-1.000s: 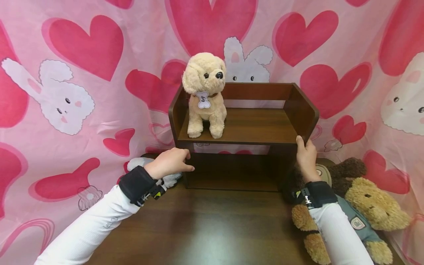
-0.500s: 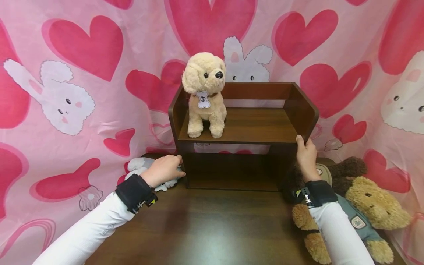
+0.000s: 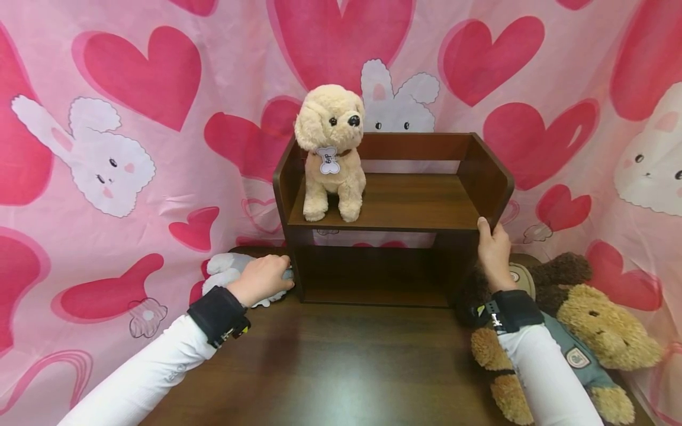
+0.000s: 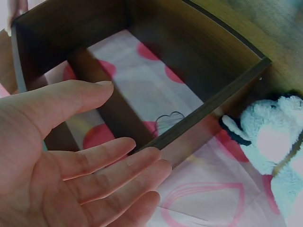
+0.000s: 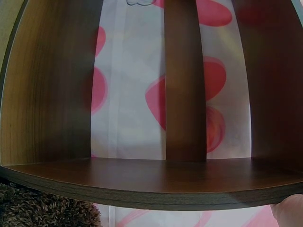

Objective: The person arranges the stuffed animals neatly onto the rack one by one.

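A dark brown two-tier wooden shelf (image 3: pixel 415 204) stands on the brown tabletop. My right hand (image 3: pixel 493 254) grips its right side panel, the thumb on the front edge at the upper board. In the right wrist view only a fingertip (image 5: pixel 289 212) shows at that panel. My left hand (image 3: pixel 262 279) is beside the left panel, in front of a grey-and-white plush toy (image 3: pixel 226 269) that it partly covers. Its fingers are extended and the thumb stands apart in the left wrist view, near the panel edge. A cream plush dog (image 3: pixel 333 154) with a bone-shaped tag sits on the upper tier's left.
Right of the shelf, a tan plush bear (image 3: pixel 602 328) in a grey-green outfit lies beside a dark brown plush toy (image 3: pixel 559 278). A pink heart-and-rabbit cloth (image 3: pixel 234 71) hangs behind and along both sides. Bare tabletop (image 3: pixel 346 367) lies before the shelf.
My left hand has moved left and slightly down, from the shelf's front left edge to beside its left panel. My right hand keeps its grip; shelf and plush dog stay put.
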{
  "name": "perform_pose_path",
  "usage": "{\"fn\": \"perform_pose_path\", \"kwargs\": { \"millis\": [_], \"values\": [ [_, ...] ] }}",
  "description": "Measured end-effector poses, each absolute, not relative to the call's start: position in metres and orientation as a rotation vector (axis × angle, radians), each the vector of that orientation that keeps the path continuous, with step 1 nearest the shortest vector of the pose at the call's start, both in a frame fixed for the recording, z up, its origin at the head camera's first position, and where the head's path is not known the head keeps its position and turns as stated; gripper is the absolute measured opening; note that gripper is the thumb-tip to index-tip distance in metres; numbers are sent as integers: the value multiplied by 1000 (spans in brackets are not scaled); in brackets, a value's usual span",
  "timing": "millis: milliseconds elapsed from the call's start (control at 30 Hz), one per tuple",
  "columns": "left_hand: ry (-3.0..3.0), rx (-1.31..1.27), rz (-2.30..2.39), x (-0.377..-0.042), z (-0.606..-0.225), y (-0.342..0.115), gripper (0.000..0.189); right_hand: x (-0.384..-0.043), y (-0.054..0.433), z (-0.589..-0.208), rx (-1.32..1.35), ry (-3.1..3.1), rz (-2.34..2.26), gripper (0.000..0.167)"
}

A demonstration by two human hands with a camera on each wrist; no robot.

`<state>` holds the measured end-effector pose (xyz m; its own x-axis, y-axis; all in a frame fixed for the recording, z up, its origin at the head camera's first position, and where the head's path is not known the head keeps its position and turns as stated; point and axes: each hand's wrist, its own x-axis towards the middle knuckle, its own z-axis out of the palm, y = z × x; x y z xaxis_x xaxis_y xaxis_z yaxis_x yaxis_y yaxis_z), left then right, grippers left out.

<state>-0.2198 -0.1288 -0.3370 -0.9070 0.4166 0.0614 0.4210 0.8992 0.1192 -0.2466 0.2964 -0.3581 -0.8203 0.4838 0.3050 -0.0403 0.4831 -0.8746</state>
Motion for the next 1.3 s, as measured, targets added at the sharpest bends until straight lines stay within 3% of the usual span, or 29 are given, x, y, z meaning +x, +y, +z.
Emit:
{"fn": "perform_pose_path", "kwargs": {
  "millis": [1300],
  "values": [
    [-2762, -537, -200, -241, -388, -155, 32, -245, 297, -358, -360, -2205, 1399, 49]
  ]
}}
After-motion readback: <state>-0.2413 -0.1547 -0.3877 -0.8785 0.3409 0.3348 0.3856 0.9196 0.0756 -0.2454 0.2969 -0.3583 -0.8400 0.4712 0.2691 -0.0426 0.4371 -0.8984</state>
